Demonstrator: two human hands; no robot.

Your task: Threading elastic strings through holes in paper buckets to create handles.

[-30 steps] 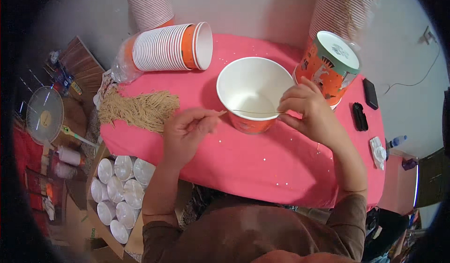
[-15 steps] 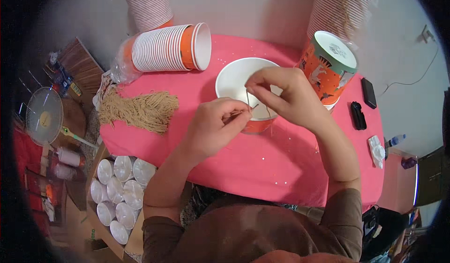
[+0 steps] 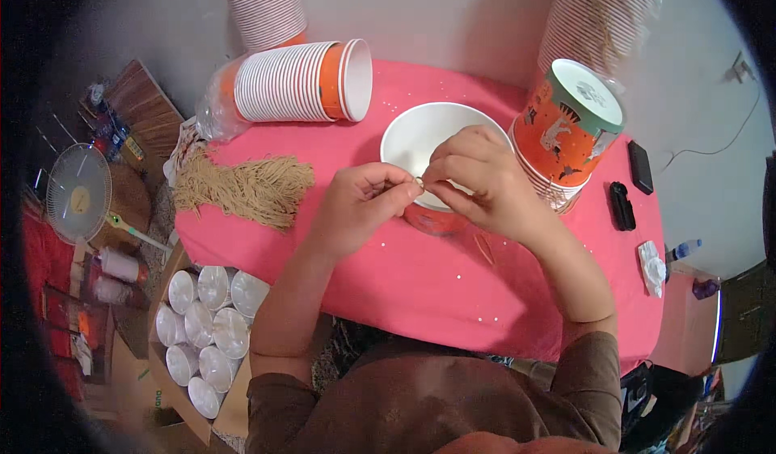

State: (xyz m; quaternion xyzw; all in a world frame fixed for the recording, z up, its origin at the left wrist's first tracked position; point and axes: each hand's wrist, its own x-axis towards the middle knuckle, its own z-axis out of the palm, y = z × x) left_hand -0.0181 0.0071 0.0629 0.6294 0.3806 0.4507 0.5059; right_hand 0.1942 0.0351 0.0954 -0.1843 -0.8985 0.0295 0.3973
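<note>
Apparently the work in hand sits midway through handling one tan cord (image 3: 485, 249): it is out on its own between the two hands, while any finished knot or join cannot be made out behind the fingertips. The left hand (image 3: 356, 211), toward eight o'clock of the open white-lined bucket (image 3: 406, 137), pinches thumb against forefinger on the cord. The right hand (image 3: 491, 181), toward four o'clock, has its fingers bunched and thumb and fingertips pressed together on it as well, meeting the left near the rim's seven o'clock. A slack length hangs below the right hand, at five o'clock. Much seems left: a thick bundle of tan strands (image 3: 242, 189) lies on the pink cloth (image 3: 388, 288) around nine o'clock, and no cord shows on the visible part of the bucket's rim. Between two and three o'clock stands an upturned orange bucket (image 3: 558, 130), strands trailing near its lower edge; whether these count as done cannot be told. A sleeved bucket stack (image 3: 283, 84) lies sideways at ten o'clock.
</note>
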